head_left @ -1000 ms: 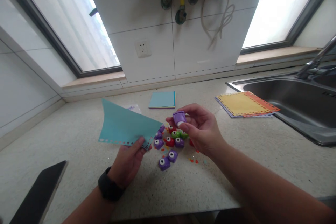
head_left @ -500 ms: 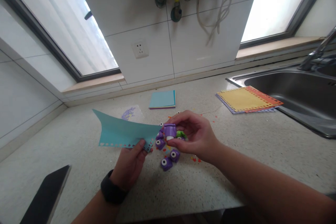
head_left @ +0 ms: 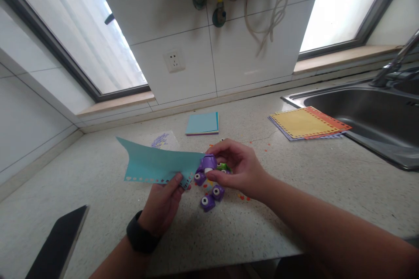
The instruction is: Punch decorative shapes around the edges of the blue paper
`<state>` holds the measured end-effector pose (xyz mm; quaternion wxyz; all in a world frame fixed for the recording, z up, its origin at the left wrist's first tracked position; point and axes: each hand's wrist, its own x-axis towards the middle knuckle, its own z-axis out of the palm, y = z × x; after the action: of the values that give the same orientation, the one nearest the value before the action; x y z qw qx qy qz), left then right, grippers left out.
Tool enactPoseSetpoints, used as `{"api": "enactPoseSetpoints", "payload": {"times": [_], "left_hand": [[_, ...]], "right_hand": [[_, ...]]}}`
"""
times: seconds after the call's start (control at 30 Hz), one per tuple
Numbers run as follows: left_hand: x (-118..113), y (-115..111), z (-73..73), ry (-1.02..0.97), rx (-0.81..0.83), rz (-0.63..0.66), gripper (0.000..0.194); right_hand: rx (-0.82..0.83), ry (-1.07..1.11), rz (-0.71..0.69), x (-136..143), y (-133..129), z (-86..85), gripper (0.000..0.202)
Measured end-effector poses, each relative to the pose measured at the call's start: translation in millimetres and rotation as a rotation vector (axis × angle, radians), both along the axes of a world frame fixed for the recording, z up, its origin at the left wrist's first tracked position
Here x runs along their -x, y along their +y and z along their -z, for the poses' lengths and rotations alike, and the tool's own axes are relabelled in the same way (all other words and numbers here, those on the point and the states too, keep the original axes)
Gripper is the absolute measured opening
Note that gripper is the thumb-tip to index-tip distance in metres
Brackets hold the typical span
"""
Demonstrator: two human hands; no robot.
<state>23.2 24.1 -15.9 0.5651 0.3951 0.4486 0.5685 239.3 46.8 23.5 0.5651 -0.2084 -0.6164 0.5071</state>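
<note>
Since the earliest frame, the right hand has brought a small purple plastic craft punch leftward and down to the right edge of a light-blue paper sheet. Its grip is closed on the punch, thumb below and fingers above; whether the paper sits in the slot, I cannot tell.

Nearest on the pale speckled stone desk, a flat black rectangular object lies at the far left. The left hand, a black watch on its wrist, has its grip clamped on the sheet's lower right corner, by the cut-out holes along its bottom edge. Two purple punches with white buttons lie just right of that hand. Beyond them, a green punch shows partly behind the right hand.

Farther back are a square light-blue-topped paper stack and, at right, hole-edged yellow and orange sheets beside a steel sink.
</note>
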Motion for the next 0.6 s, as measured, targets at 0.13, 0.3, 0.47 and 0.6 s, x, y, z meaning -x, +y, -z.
{"api": "enactPoseSetpoints", "payload": {"times": [0.13,0.3,0.47,0.6], "left_hand": [[-2,0,-2.0,0.058,0.007,-0.035,0.020],[-9,-2,-14.6,0.123,0.007,-0.091,0.014],[-11,-8,-36.1,0.201,-0.030,-0.053,0.010],[-10,-7,-32.8,0.220,-0.040,-0.070,0.014]], "right_hand": [[0.072,-0.032,0.016,0,2,0.3,0.034],[0.232,-0.061,0.011,2,7,1.8,0.031],[0.361,0.000,-0.043,5,13,4.0,0.033],[0.447,-0.057,-0.073,5,17,6.4,0.030]]}}
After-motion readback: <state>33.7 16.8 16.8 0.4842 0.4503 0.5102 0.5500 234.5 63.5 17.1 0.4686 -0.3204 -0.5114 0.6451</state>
